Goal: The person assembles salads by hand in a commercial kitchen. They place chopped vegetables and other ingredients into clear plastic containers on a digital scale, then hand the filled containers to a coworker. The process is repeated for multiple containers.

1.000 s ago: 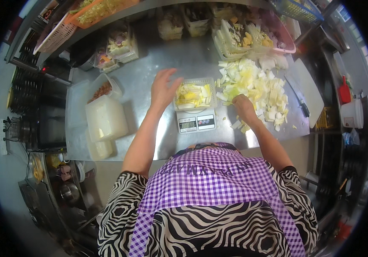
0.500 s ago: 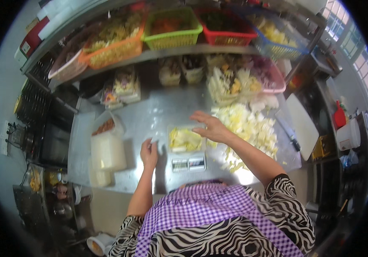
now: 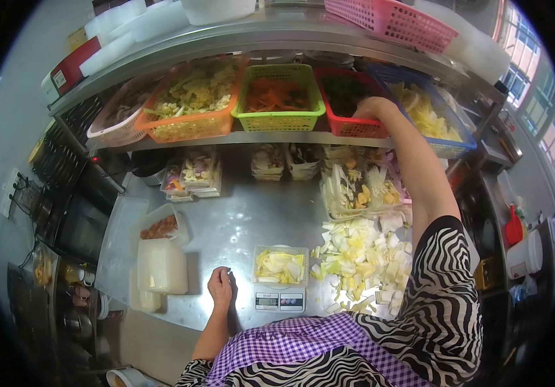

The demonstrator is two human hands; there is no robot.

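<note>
Steel worktop [image 3: 239, 219] near: left hand [image 3: 219, 288] rests loosely curled, empty, beside clear plastic tub [image 3: 280, 266] of cut cabbage already on small white scale [image 3: 279, 299]. Far shelf: right hand [image 3: 369, 107] reaches into red basket [image 3: 348, 122] of dark greens, fingers hidden, grip unclear. Greens not yet added.

Upper shelf, left to right: orange basket [image 3: 190, 126] of pale yellow pieces; lime-green basket [image 3: 282, 119] of orange strips; red basket [image 3: 348, 126] of dark green leaves; blue basket [image 3: 442, 145] of pale yellow cuts. Top right: pink basket [image 3: 397, 24]. Centre: grey steel counter [image 3: 232, 222]; chopped cabbage [image 3: 361, 255], white and yellow-green. Bottom: sleeve [image 3: 445, 303], black-and-white zebra stripes; apron [image 3: 290, 342], purple-and-white check.
</note>
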